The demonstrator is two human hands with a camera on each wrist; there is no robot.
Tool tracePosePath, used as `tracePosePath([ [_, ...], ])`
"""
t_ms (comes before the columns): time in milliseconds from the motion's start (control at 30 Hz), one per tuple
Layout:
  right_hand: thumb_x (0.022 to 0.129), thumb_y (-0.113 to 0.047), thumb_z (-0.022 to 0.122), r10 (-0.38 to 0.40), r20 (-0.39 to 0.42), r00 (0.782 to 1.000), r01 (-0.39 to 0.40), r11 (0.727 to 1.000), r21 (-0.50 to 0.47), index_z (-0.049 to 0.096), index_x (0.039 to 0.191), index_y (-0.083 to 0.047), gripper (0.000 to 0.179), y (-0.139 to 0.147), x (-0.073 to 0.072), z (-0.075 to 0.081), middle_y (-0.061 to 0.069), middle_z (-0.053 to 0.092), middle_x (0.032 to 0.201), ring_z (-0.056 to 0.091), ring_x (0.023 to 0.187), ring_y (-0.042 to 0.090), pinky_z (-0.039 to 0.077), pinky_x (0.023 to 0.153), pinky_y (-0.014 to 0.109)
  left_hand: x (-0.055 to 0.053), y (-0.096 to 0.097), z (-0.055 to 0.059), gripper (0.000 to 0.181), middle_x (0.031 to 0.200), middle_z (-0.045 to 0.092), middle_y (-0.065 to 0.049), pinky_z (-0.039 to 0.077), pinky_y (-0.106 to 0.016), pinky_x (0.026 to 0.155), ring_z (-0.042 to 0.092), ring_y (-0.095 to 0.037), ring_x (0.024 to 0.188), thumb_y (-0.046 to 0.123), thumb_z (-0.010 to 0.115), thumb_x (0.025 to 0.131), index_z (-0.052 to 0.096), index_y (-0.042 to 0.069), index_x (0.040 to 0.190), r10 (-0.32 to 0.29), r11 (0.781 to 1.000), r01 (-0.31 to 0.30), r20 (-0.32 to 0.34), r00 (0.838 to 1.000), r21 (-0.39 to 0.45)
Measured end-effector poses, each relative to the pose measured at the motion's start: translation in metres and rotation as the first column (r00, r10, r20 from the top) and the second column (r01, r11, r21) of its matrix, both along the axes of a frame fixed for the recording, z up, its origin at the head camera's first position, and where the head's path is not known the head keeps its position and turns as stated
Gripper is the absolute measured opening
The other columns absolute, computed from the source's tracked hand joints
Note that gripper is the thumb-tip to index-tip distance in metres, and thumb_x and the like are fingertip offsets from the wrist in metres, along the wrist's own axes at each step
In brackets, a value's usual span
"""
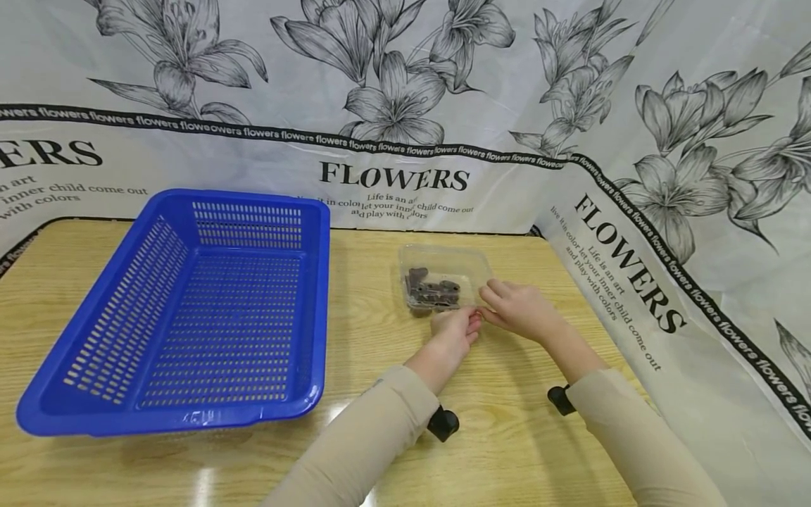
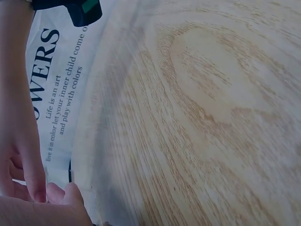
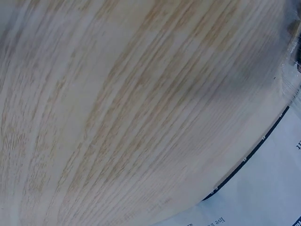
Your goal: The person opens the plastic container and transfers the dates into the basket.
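A clear plastic box stands towards the back right of the table, with several dark brown pieces inside it, mostly on its left side. Both hands meet at its near right corner. My left hand pinches the near edge there with curled fingers. From the right, my right hand grips the same corner, thumb and fingertips close to the left hand's. The left wrist view catches fingers of both hands at its lower left. Only an edge of the box enters the right wrist view, where no hand appears.
A large blue plastic basket with slotted walls takes up the left of the wooden table. Behind and to the right hangs a white flower-printed sheet. A black wrist device sits under each forearm.
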State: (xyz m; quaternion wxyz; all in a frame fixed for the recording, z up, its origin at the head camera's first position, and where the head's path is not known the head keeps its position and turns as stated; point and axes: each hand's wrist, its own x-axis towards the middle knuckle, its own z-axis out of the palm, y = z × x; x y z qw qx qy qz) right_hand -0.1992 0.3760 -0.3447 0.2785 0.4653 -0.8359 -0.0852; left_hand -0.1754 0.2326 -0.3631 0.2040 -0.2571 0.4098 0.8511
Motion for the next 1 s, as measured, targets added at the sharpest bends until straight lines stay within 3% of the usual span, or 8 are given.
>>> tracePosePath([
  [200, 0.096, -0.020, 0.034, 0.000, -0.114, 0.993, 0.006, 0.999, 0.049, 0.045, 0.079, -0.002, 0.027, -0.0061, 0.0001, -0.0024, 0.008, 0.045, 0.072, 0.035, 0.046, 0.013, 0.031, 0.032, 0.024, 0.0008, -0.0012, 0.0024, 0.012, 0.082, 0.069, -0.015, 0.048, -0.043, 0.088, 0.064, -0.017, 0.072, -0.001, 0.060, 0.084, 0.067, -0.007, 0.092, 0.026, 1.000, -0.026, -0.002, 1.000, 0.009],
  [333, 0.095, -0.017, 0.034, 0.010, -0.169, 0.986, -0.003, 0.999, 0.041, 0.045, 0.078, -0.001, 0.026, -0.0091, -0.0003, -0.0029, 0.009, 0.046, 0.071, 0.033, 0.044, 0.013, 0.029, 0.031, 0.025, 0.0009, -0.0025, 0.0053, 0.010, 0.073, 0.065, -0.009, 0.046, -0.045, 0.090, 0.061, -0.016, 0.070, -0.003, 0.059, 0.083, 0.067, -0.006, 0.089, 0.037, 0.999, -0.038, 0.006, 0.999, 0.019],
  [500, 0.097, -0.018, 0.031, 0.017, -0.170, 0.985, -0.013, 1.000, 0.026, 0.044, 0.077, -0.001, 0.030, -0.0101, -0.0016, -0.0044, 0.008, 0.043, 0.068, 0.029, 0.044, 0.012, 0.027, 0.031, 0.025, -0.0010, -0.0018, 0.0050, 0.007, 0.066, 0.060, -0.005, 0.047, -0.044, 0.090, 0.059, -0.014, 0.066, -0.004, 0.059, 0.082, 0.066, -0.002, 0.080, 0.046, 0.998, -0.047, 0.011, 0.999, 0.030],
  [667, 0.100, -0.020, 0.026, 0.007, -0.159, 0.987, -0.001, 0.999, 0.035, 0.042, 0.076, -0.002, 0.034, -0.0096, -0.0004, -0.0045, 0.007, 0.041, 0.067, 0.028, 0.044, 0.012, 0.027, 0.031, 0.025, -0.0018, 0.0003, 0.0030, 0.016, 0.061, 0.056, -0.003, 0.049, -0.040, 0.084, 0.056, -0.012, 0.060, -0.007, 0.059, 0.079, 0.058, 0.005, 0.068, 0.057, 0.998, -0.057, 0.011, 0.998, 0.041],
  [1000, 0.101, -0.019, 0.023, 0.002, -0.152, 0.988, 0.005, 0.999, 0.043, 0.040, 0.073, -0.003, 0.037, -0.0102, -0.0006, -0.0041, 0.006, 0.037, 0.065, 0.029, 0.044, 0.013, 0.027, 0.032, 0.026, -0.0008, 0.0005, 0.0045, 0.019, 0.058, 0.056, -0.004, 0.051, -0.038, 0.077, 0.056, -0.012, 0.056, -0.011, 0.056, 0.075, 0.056, 0.005, 0.064, 0.074, 0.997, -0.074, 0.008, 0.997, 0.005],
])
